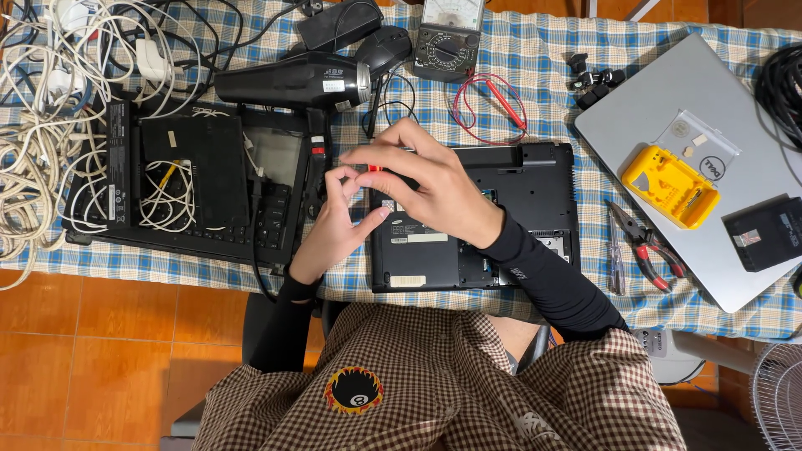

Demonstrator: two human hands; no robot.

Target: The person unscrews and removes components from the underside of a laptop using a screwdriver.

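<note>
Evidently the small red-handled tool (373,168) is being readied over the upturned black laptop (501,217): the right hand (434,188) pinches it shut, the left hand (338,213), fingers curled narrow, steadies its tip. The next move, I'd judge, needs careful seating; a hair dryer (292,83) lies at eleven o'clock on the worktop (543,58).

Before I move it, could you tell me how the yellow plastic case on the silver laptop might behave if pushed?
The yellow case would probably slide easily, since the closed silver laptop beneath looks smooth. It seems light, and its clear lid stands open, so it may flap or spill small parts.
</note>
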